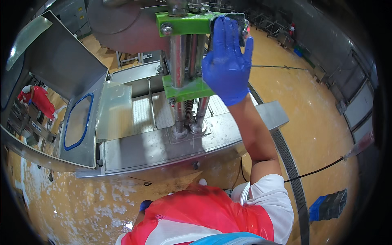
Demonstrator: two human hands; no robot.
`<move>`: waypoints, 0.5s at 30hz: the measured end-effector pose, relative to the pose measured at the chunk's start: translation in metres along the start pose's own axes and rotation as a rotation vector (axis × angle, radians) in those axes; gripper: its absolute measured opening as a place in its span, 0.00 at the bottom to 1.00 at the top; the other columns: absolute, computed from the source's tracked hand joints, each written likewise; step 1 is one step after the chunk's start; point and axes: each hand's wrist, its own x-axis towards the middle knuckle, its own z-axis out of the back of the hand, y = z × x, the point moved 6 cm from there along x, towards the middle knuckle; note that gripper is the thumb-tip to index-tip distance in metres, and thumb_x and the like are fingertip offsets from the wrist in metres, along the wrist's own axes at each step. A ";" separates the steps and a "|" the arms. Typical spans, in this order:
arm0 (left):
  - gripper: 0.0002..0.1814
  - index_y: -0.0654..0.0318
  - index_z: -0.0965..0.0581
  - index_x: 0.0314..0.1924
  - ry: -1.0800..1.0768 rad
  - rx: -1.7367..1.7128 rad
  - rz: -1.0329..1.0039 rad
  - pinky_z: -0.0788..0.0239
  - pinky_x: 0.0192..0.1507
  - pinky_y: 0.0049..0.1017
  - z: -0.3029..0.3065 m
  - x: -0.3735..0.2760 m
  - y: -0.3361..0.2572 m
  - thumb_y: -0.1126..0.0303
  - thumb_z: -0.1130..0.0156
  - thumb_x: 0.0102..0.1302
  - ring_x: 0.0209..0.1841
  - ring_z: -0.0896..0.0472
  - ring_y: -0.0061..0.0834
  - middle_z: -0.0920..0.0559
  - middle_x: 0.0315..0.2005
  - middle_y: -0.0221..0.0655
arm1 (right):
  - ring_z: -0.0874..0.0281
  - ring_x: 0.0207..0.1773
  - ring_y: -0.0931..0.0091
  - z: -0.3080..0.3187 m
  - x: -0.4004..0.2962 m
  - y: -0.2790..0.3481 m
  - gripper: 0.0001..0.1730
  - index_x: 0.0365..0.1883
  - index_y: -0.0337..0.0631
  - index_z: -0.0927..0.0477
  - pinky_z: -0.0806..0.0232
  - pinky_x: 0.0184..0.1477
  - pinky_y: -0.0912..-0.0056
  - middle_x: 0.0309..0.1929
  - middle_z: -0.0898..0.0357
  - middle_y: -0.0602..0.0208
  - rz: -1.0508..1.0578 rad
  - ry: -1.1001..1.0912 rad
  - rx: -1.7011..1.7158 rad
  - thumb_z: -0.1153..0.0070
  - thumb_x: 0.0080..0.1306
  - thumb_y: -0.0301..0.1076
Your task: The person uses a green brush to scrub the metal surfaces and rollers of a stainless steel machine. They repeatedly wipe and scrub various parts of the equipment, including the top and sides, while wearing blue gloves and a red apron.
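Observation:
My right hand [226,58], in a blue glove, is raised with its fingers extended over a dark scouring pad [238,23]. It presses the pad against the end of the upper green plastic block [186,25] of a machine. Below that block, upright steel columns [178,62] pass through a lower green block [183,88] and stand on the steel machine frame [144,150]. Beside my red apron hangs my left hand [145,205], in a dark blue glove. Most of it is hidden behind my body, so its fingers do not show.
A large round guard [125,27] stands behind the columns. At left, a hinged steel cover [70,55] is raised, with a blue-edged window [78,122]. Another person [39,99] in red bends beyond it. A hose [315,170] crosses the drain grate [289,162]; foam lies on the floor.

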 end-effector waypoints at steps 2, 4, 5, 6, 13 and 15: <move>0.10 0.68 0.12 0.41 0.001 0.123 -0.036 0.20 0.45 0.44 0.005 0.000 -0.006 0.71 0.37 0.66 0.40 0.13 0.40 0.10 0.39 0.43 | 0.36 0.79 0.58 0.000 -0.002 0.003 0.45 0.76 0.31 0.35 0.52 0.78 0.43 0.76 0.34 0.47 -0.053 -0.044 0.123 0.45 0.57 0.32; 0.10 0.68 0.12 0.41 0.002 0.198 -0.053 0.20 0.46 0.44 0.009 0.001 -0.009 0.71 0.37 0.66 0.41 0.13 0.40 0.10 0.39 0.43 | 0.35 0.79 0.58 -0.007 -0.012 -0.002 0.45 0.76 0.33 0.35 0.50 0.77 0.43 0.76 0.33 0.49 -0.058 -0.051 0.097 0.45 0.57 0.32; 0.10 0.68 0.12 0.41 0.004 0.234 -0.057 0.20 0.46 0.44 0.014 -0.003 -0.007 0.71 0.37 0.66 0.41 0.13 0.40 0.10 0.39 0.43 | 0.34 0.78 0.57 -0.009 -0.015 -0.004 0.45 0.77 0.34 0.35 0.50 0.77 0.43 0.76 0.33 0.50 -0.059 -0.054 0.085 0.45 0.57 0.33; 0.10 0.67 0.12 0.41 0.006 0.259 -0.061 0.20 0.46 0.44 0.015 -0.005 -0.013 0.71 0.38 0.66 0.41 0.13 0.40 0.10 0.39 0.43 | 0.33 0.77 0.59 -0.006 -0.008 -0.003 0.44 0.76 0.37 0.34 0.49 0.77 0.44 0.76 0.31 0.53 -0.067 -0.052 0.095 0.45 0.57 0.31; 0.10 0.67 0.12 0.41 0.004 0.359 -0.097 0.20 0.46 0.44 0.018 -0.009 -0.032 0.71 0.38 0.66 0.41 0.13 0.40 0.11 0.40 0.43 | 0.38 0.81 0.70 -0.010 -0.006 -0.021 0.36 0.74 0.52 0.27 0.53 0.81 0.50 0.78 0.31 0.72 0.065 -0.149 0.051 0.49 0.65 0.28; 0.10 0.67 0.12 0.42 -0.022 0.353 -0.095 0.20 0.46 0.43 0.013 -0.017 -0.025 0.71 0.38 0.66 0.41 0.13 0.40 0.11 0.40 0.43 | 0.31 0.77 0.70 -0.007 -0.016 -0.026 0.33 0.71 0.51 0.23 0.47 0.79 0.54 0.75 0.27 0.71 0.137 -0.164 0.138 0.47 0.66 0.27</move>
